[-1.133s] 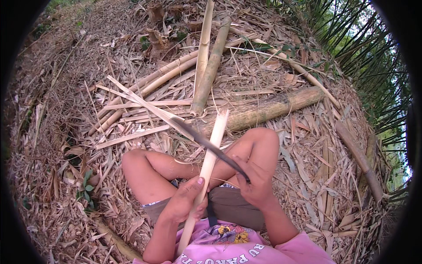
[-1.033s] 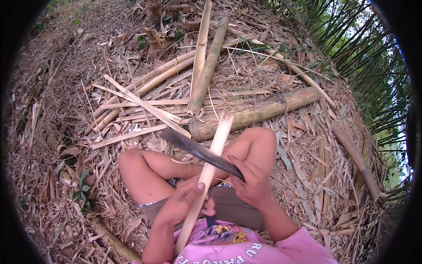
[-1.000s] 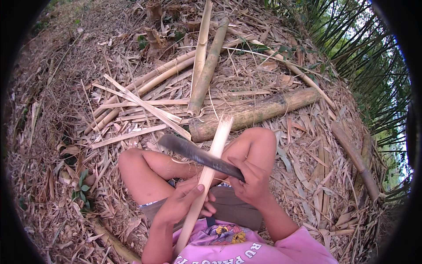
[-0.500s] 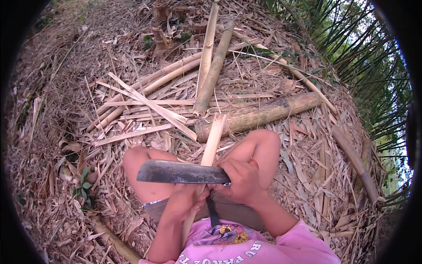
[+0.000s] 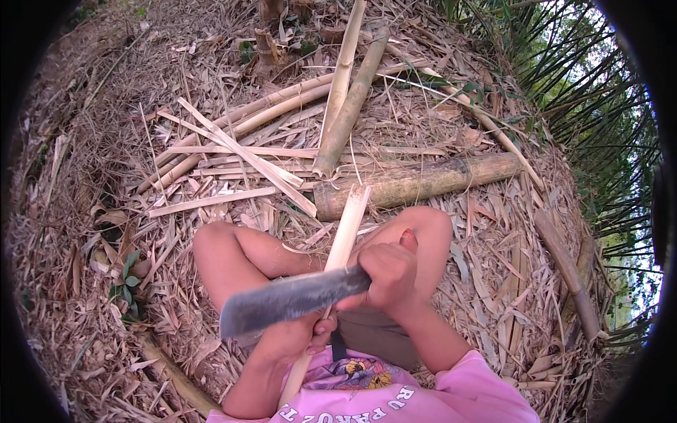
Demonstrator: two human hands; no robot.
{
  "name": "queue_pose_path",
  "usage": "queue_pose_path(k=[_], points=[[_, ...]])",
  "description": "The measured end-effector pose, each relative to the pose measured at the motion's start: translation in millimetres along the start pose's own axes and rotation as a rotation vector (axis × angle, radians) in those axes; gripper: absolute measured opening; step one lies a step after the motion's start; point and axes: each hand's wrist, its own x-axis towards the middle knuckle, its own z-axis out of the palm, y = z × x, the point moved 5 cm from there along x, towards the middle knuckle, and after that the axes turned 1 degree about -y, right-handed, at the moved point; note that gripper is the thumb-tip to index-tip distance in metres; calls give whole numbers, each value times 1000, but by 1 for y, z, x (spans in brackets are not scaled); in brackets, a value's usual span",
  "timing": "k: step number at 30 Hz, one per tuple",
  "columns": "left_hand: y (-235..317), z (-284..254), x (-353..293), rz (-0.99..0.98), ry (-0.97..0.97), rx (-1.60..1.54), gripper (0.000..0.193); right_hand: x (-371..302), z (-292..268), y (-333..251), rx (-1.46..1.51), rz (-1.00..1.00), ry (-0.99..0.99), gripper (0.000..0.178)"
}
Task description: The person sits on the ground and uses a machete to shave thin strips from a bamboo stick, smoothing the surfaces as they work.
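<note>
A broad dark machete (image 5: 289,297) lies across a pale split bamboo strip (image 5: 348,233) in front of my body. Its handle is wrapped in my right hand (image 5: 386,276), and the reddish handle end pokes out by the thumb. The blade points left and hides part of my left hand (image 5: 317,334), whose fingers close around the strip just below it. From the chest of my pink shirt the strip slants up and away between my bent knees, its far end near a thick bamboo log (image 5: 423,185).
Several split strips (image 5: 240,161) lie crossed beyond my left knee. Two bamboo halves (image 5: 352,102) lean over the log, with long poles (image 5: 282,106) behind. Dry leaves cover the ground. A thin pole (image 5: 568,264) lies at right, a curved one (image 5: 176,374) at lower left.
The machete blade has tilted, its tip dropping toward me and its flat side turning. My right hand has shifted slightly right and rolled. The strip remains in my left hand.
</note>
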Motion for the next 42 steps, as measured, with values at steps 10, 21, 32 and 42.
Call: queue_pose_path(k=[10,21,32,42], points=[[14,6,3,211,-10,116,34,-6,4,31,110,143,-45,76],[23,10,-2,97,-127,-116,37,8,-3,46,-37,125,53,73],[18,-1,-1,24,-64,-194,31,9,-6,13,-12,-29,8,75],[10,10,-21,59,26,1,47,26,-17,63,26,340,51,77]])
